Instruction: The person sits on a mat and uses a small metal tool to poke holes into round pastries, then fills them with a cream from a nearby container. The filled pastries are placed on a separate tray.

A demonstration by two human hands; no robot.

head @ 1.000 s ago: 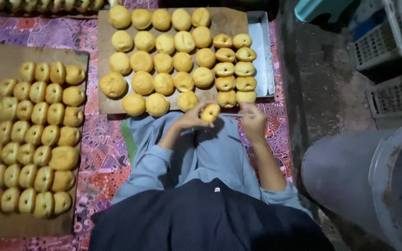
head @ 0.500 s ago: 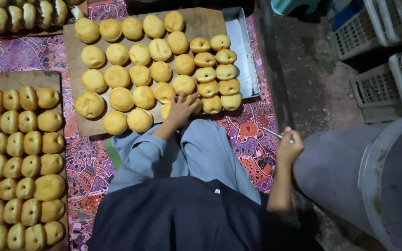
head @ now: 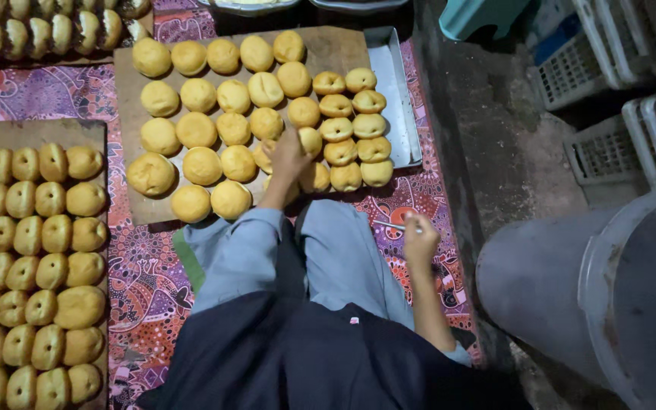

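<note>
A small slit bun (head: pixel 311 141) on the wooden board (head: pixel 328 50) is gripped by the left hand (head: pixel 286 156) — a thin metal tool (head: pixel 398 225) is pinched in the right hand (head: pixel 419 241), beside the knee.

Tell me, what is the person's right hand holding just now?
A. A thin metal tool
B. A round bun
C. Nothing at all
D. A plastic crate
A: the right hand is closed around a thin metal tool over the patterned mat, while the left hand reaches among the buns on the wooden board.
</note>
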